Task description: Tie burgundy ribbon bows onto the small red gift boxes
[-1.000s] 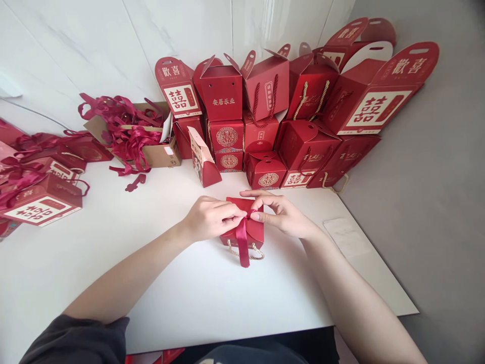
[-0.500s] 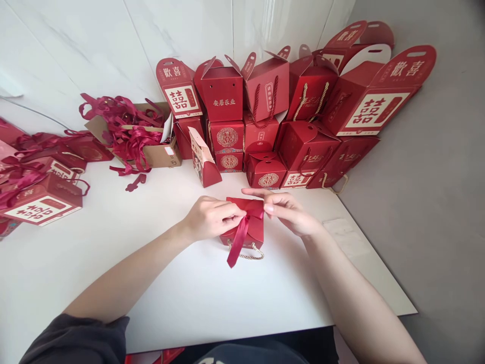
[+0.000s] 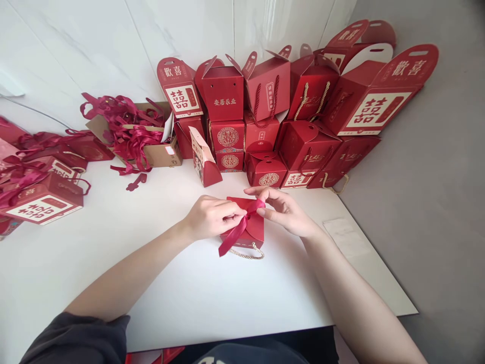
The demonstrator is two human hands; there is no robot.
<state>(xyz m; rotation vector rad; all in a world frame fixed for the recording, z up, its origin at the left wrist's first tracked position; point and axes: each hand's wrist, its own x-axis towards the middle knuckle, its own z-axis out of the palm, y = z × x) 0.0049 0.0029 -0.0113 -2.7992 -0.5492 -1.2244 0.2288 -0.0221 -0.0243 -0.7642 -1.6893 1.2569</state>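
A small red gift box (image 3: 255,235) rests on the white table between my hands, its twisted gold cord handle (image 3: 246,256) lying at the near side. Dark pink satin ribbon (image 3: 235,236) crosses the top of the box, one tail hanging over the near left edge. My left hand (image 3: 215,217) is closed, pinching the ribbon near the middle of the lid. With thumb and index finger my right hand (image 3: 283,210) grips a part of the ribbon at the box's right side. Its other fingers reach over the far edge.
Stacked red gift boxes (image 3: 265,136) stand along the wall. A cardboard box (image 3: 162,155) full of loose ribbons is at the back left, a small red tag (image 3: 136,182) before it. Ribboned boxes (image 3: 45,199) sit on the left of the white table (image 3: 182,303).
My right thumb and index finger have closed on the ribbon and lifted it slightly. The ribbon's hanging tail has swung to the left. My left hand stays in place.
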